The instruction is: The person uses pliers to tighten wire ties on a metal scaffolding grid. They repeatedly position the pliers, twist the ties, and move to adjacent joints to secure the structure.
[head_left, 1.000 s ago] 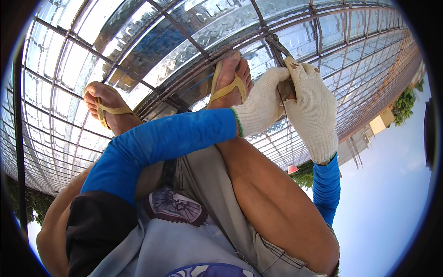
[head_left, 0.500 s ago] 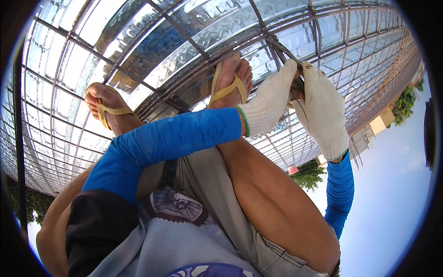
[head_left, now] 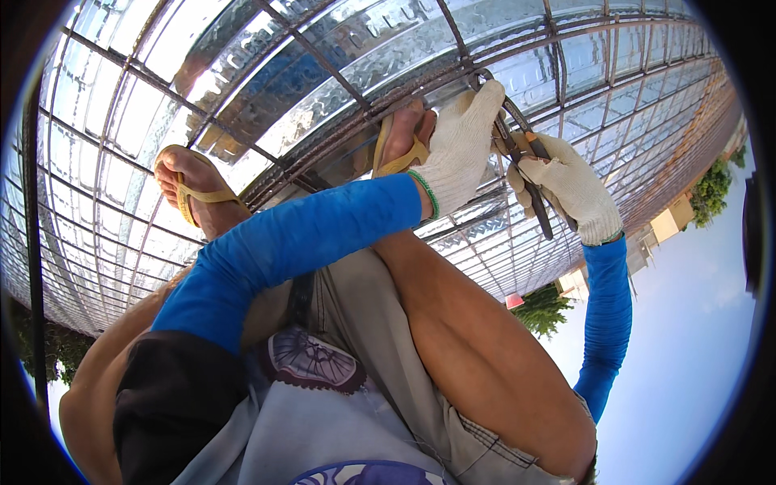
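Note:
My right hand (head_left: 578, 190), in a white knit glove, grips the dark handles of a pair of pincers (head_left: 509, 129). The handles stand apart, and the tool's head meets the steel bars (head_left: 462, 58) near a crossing. Close beside the tool, my left hand (head_left: 462, 149), gloved too, is closed with its thumb side at the head. What its fingers hold, if anything, is hidden. The bars form a rusty grid, with a thicker bundle (head_left: 323, 137) running past my feet.
Shiny ribbed metal sheeting (head_left: 339, 65) lies under the grid. My feet, in yellow flip-flops (head_left: 194, 194), rest on the bars. A dark upright pole (head_left: 32, 242) stands at the left. Trees (head_left: 707, 190) and buildings (head_left: 669, 217) show beyond the edge at the right.
My right hand has drawn back down and to the right, away from my left hand, and the pincers' handles now show spread. My left hand has shifted slightly left and up.

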The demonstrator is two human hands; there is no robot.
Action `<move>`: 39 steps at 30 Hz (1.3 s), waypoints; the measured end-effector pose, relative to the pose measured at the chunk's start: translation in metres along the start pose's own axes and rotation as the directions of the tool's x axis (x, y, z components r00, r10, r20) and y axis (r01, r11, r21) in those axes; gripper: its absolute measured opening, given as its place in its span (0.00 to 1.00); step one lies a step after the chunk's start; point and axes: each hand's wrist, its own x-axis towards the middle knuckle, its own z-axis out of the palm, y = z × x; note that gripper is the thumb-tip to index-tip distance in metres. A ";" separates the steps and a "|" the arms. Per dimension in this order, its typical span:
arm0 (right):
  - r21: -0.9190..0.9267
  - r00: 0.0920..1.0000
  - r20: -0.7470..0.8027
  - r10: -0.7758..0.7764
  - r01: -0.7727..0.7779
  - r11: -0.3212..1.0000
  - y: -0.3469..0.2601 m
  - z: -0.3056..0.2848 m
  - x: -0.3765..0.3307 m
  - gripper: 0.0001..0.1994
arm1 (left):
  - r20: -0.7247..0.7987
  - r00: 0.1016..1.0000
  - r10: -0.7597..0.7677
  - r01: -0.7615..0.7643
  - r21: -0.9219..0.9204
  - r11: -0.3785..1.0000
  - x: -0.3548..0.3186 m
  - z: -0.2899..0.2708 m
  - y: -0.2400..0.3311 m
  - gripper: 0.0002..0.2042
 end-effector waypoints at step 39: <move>-0.943 0.879 0.038 -0.475 0.190 0.275 -0.013 -0.085 0.027 0.21 | 0.047 0.984 0.172 -0.143 -0.371 0.918 0.035 0.047 -0.028 0.31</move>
